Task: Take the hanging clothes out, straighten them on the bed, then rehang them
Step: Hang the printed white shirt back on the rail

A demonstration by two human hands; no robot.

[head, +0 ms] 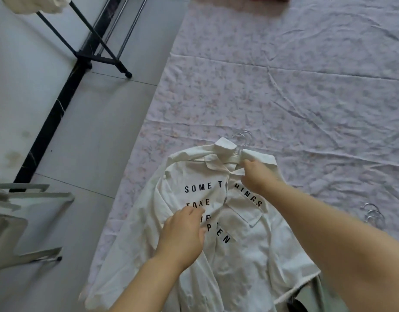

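A white shirt (245, 248) with black printed letters lies face up on the bed (306, 86), near its left edge. A white hanger sits inside its collar, and the hanger's metal hook (242, 140) sticks out beyond the collar. My right hand (257, 176) pinches the collar and front placket just below the hook. My left hand (182, 235) rests on the chest of the shirt over the lettering, fingers gathering the fabric at the front opening.
Several spare hanger hooks (373, 215) lie on the floral sheet at the right. A black clothes rack base (99, 55) stands on the grey floor at upper left, with a pale garment (36, 5) hanging there. A pale frame (20, 217) stands at the lower left.
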